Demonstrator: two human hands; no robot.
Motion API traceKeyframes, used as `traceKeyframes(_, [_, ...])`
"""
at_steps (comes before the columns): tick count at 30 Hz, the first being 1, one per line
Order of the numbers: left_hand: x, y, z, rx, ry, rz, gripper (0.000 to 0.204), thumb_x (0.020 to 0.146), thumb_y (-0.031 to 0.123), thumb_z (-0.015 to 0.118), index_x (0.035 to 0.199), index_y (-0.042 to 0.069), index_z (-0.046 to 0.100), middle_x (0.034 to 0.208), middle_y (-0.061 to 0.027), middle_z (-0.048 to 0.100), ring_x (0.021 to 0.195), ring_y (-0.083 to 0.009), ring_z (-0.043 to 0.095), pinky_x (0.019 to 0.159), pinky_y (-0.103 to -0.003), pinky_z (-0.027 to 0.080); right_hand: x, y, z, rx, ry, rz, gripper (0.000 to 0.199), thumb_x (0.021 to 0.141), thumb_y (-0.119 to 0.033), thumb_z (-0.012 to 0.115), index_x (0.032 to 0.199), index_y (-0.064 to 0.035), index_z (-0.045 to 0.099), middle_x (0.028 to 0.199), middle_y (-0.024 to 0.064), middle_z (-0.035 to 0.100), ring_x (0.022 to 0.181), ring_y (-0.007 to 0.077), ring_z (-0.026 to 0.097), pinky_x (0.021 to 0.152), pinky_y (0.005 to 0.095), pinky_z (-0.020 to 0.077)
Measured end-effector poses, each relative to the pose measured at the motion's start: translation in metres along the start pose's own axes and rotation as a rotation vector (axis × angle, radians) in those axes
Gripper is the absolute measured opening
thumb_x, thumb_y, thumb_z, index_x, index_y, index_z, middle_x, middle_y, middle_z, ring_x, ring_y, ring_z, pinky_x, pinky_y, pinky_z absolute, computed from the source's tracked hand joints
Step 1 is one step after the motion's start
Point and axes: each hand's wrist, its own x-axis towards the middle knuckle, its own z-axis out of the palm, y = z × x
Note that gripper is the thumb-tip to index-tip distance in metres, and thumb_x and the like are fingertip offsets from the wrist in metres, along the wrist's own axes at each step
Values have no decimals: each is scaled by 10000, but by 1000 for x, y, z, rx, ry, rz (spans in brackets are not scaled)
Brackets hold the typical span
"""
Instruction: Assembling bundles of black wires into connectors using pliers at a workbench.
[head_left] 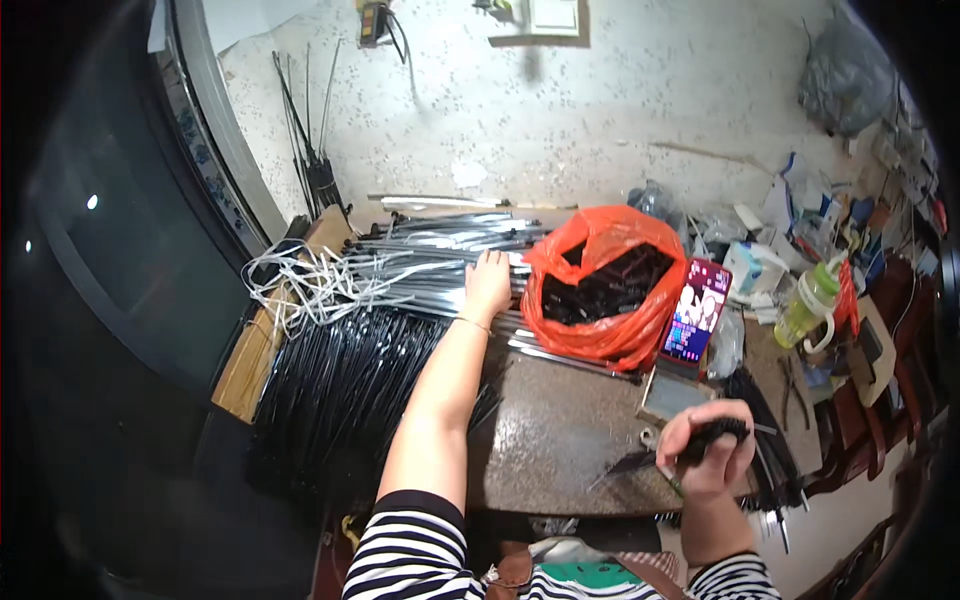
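Note:
My left hand (488,285) reaches forward onto a pile of long, shiny grey metal rods (430,262). Its fingers are stretched out over the rods, and I see none lifted in it. My right hand (706,455) is raised at the near right of the table, its fingers curled around a small black ridged bundle (718,436); its exact kind cannot be made out. Just right of my left hand stands an open red plastic bag (590,340) with many small black pieces inside. A dense heap of thin black rods (345,390) lies beside my left forearm.
White strips (310,285) lie tangled at the left over a cardboard edge (245,375). Right of the bag are a lit phone (697,310), a shallow box (678,393) and a green bottle (808,305). More black rods (775,460) stick out past the table's right edge.

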Motion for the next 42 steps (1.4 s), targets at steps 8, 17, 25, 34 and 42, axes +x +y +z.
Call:
traceKeyframes(8, [38, -25, 28, 197, -123, 87, 763, 413, 198, 669, 1085, 72, 331, 1038, -90, 421, 997, -230, 387, 864, -488, 221, 9, 18, 18, 124, 7, -58, 312, 793, -291, 401, 794, 18, 355, 487, 105, 424, 348, 158, 395, 299, 229, 356])
traceKeyframes(17, [68, -67, 14, 152, 78, 181, 189, 555, 74, 544, 734, 88, 482, 709, -84, 546, 693, -238, 534, 605, -345, 414, 24, 29, 8, 173, -84, -89, 314, 794, -291, 398, 773, 21, 369, 464, 102, 448, 325, 147, 415, 323, 245, 390])
traceKeyframes(25, [58, -112, 18, 199, 162, 182, 237, 499, 41, 546, 715, 76, 452, 704, -84, 529, 695, -238, 516, 586, -330, 391, 18, 34, 1, 241, -1, -44, 353, 758, -309, 468, 772, 44, 478, 494, 128, 511, 379, 188, 486, 358, 271, 408])
traceKeyframes(34, [57, -95, 2, 340, -290, -87, 280, 607, 116, 541, 883, 128, 494, 876, -52, 542, 883, -197, 489, 827, -525, 238, 24, 30, -2, 160, -68, -83, 310, 781, -293, 428, 777, 13, 376, 472, 90, 457, 333, 143, 426, 318, 229, 385])
traceKeyframes(42, [74, 15, 18, -123, -380, 230, 509, 682, 405, 417, 1078, 87, 378, 904, -180, 519, 772, -316, 523, 684, -397, 403, 24, 26, -16, 204, -89, -120, 310, 776, -284, 441, 757, 20, 382, 463, 96, 453, 324, 150, 425, 300, 237, 384])
